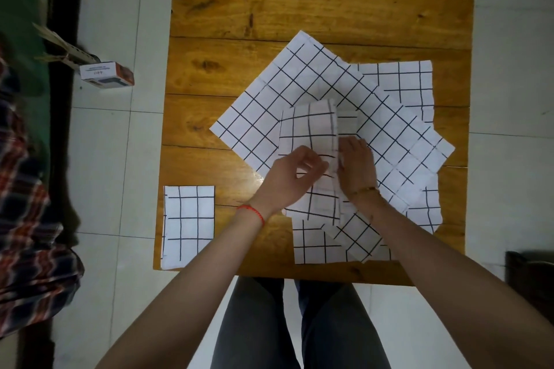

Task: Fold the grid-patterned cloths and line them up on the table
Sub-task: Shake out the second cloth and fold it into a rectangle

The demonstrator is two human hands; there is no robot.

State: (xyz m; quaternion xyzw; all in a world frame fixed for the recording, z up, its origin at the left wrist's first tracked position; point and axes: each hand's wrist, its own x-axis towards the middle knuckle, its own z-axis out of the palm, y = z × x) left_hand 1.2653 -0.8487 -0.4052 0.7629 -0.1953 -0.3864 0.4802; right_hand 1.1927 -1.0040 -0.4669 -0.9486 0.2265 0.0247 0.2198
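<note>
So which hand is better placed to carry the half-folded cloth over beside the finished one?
Probably the left hand: it already pinches the half-folded cloth, and the finished cloth lies at the table's near left corner. The right hand rests on the far side.

folded cloth (189, 226): flat, table's near-left corner | half-folded cloth (308, 129): atop spread cloths (299, 81), centre

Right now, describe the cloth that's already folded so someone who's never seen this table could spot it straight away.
Start at the wooden table and go to its near left corner. The folded cloth lies there alone, flat, a neat upright rectangle square with the table edges. The other grid cloths overlap in a loose pile to its right, where both hands work.
</note>
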